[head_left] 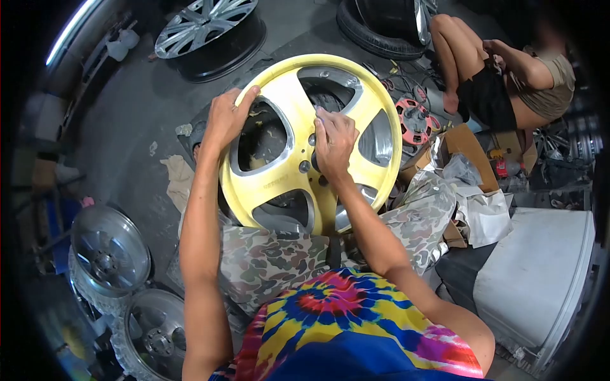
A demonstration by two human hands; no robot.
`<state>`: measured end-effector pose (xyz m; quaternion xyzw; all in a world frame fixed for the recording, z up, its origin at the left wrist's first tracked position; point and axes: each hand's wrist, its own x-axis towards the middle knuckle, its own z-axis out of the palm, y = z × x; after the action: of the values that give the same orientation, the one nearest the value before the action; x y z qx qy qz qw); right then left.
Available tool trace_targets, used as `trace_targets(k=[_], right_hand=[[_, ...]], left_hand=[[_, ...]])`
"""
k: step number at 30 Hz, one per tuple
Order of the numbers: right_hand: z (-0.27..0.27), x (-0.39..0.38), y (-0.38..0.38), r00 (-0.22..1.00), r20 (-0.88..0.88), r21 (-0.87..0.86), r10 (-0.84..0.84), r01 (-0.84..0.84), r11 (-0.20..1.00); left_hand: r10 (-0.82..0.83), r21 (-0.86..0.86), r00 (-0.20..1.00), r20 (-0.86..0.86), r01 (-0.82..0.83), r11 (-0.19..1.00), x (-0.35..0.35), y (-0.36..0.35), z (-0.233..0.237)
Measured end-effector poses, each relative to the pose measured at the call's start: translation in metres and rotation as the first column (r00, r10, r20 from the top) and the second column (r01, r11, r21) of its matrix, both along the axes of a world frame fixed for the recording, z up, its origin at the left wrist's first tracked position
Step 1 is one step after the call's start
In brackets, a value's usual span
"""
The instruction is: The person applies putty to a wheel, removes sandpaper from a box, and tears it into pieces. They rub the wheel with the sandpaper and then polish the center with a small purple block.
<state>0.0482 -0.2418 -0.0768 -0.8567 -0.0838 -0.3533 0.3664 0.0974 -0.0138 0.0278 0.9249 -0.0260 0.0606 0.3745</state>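
Note:
A yellow-coated wheel rim [279, 182] with wide spokes leans face up against my lap. My left hand [230, 117] grips its outer lip at the upper left, the thumb on the front and the fingers mostly hidden. My right hand [335, 143] is closed, its fingertips against a spoke just above the hub. Whatever it may hold is too small or hidden to name. Bare grey metal shows along the edges of the windows between the spokes. Camouflage cloth [267, 260] covers my legs below the wheel.
Another person [515, 76] sits at the upper right. A silver wheel [210, 32] and a tire [375, 41] lie at the back. More wheels [109, 251] stand at lower left. To the right are a red cable reel [416, 120], a cardboard box [470, 152] and a whitish panel [534, 273].

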Motion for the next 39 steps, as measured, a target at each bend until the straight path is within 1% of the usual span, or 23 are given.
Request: trace_targets(k=[2,3,4,6,10,13,16,18,20,21,22,23,24,26,28,30,31,32,34,35,37,38,39], right_hand=[[0.005,0.014,0.019,1.0,-0.005,0.237,-0.013,0.013,0.971],[0.013,0.034,0.029,0.999,0.049,0.259,0.01,-0.023,0.966],[0.032,0.048,0.038,1.0,0.023,0.224,-0.004,-0.001,0.975],[0.045,0.061,0.044,0.997,-0.08,0.188,-0.006,0.021,0.982],[0.029,0.028,0.025,0.999,0.016,0.15,0.035,-0.037,0.988],[0.042,0.046,0.038,1.0,0.002,0.173,-0.002,0.002,0.985],[0.055,0.055,0.046,0.991,-0.135,0.182,-0.025,0.05,0.982],[0.037,0.037,0.03,0.998,-0.038,0.309,0.055,-0.041,0.95],[0.031,0.028,0.023,0.995,-0.091,0.253,0.049,-0.025,0.967],[0.032,0.037,0.025,0.997,-0.052,0.26,0.059,-0.043,0.965],[0.032,0.046,0.03,0.998,-0.018,0.278,0.057,-0.05,0.959],[0.039,0.062,0.038,0.995,-0.092,0.268,0.05,-0.023,0.963],[0.052,0.072,0.048,0.998,-0.068,0.284,0.012,0.008,0.959],[0.044,0.064,0.042,0.994,-0.104,0.194,0.027,-0.006,0.981],[0.024,0.034,0.015,0.995,0.003,0.177,0.1,-0.099,0.979],[0.01,0.002,-0.032,0.992,-0.055,-0.101,0.109,-0.114,0.988],[0.012,-0.001,-0.061,0.992,-0.073,-0.342,0.104,-0.123,0.932],[0.008,0.009,-0.089,0.986,-0.066,-0.498,0.153,-0.165,0.851],[0.037,0.031,-0.114,0.983,-0.03,-0.684,0.181,-0.152,0.714],[0.045,0.043,-0.122,0.985,-0.039,-0.714,0.167,-0.144,0.685],[0.051,0.05,-0.121,0.989,-0.088,-0.746,0.119,-0.145,0.65],[0.043,0.041,-0.114,0.983,-0.094,-0.682,0.157,-0.178,0.709],[0.03,0.028,-0.1,0.973,-0.154,-0.544,0.174,-0.231,0.807]], left_hand=[[0.01,0.027,1.0,-0.004,-0.01,1.0,0.0,0.001,-0.002],[-0.003,-0.014,1.0,0.026,0.003,1.0,0.001,0.003,-0.007],[-0.013,-0.059,0.998,0.057,0.017,0.998,0.002,0.002,-0.01],[-0.003,-0.033,1.0,0.021,0.003,0.999,-0.003,0.0,-0.003],[0.003,0.017,1.0,0.03,-0.004,1.0,-0.003,0.0,0.002],[-0.002,-0.006,1.0,0.031,0.002,1.0,0.001,0.001,-0.004],[0.01,0.009,0.999,0.05,-0.01,1.0,0.0,0.001,-0.005],[-0.007,-0.018,0.997,0.081,0.008,1.0,0.0,0.0,0.002],[0.001,0.034,1.0,0.007,-0.001,0.999,-0.002,0.0,0.002],[-0.024,0.043,0.997,0.07,0.021,0.999,-0.001,0.002,-0.001],[-0.02,0.043,0.998,0.053,0.017,0.999,-0.001,0.004,-0.005],[-0.017,0.034,0.999,0.039,0.015,0.999,-0.001,0.003,-0.004],[-0.013,0.024,0.999,0.034,0.012,1.0,-0.001,0.003,-0.003],[-0.004,0.006,0.999,0.033,0.004,1.0,-0.002,0.004,-0.002],[-0.025,-0.001,1.0,0.018,0.025,1.0,-0.001,0.005,-0.004],[-0.036,0.015,0.999,0.031,0.036,0.999,0.0,0.006,-0.003],[-0.053,0.04,0.998,0.043,0.051,0.998,0.001,0.006,-0.004],[-0.045,0.032,0.998,0.033,0.044,0.999,0.001,0.007,-0.007],[-0.034,-0.024,0.998,0.059,0.035,0.999,0.002,0.007,-0.012],[-0.016,-0.008,1.0,0.0,0.016,1.0,0.004,0.007,-0.012],[-0.027,-0.012,0.999,0.046,0.027,1.0,0.003,0.008,-0.014],[-0.042,-0.006,0.995,0.085,0.043,0.999,0.003,0.009,-0.013],[-0.028,-0.013,0.995,0.093,0.03,0.999,0.004,0.012,-0.011]])
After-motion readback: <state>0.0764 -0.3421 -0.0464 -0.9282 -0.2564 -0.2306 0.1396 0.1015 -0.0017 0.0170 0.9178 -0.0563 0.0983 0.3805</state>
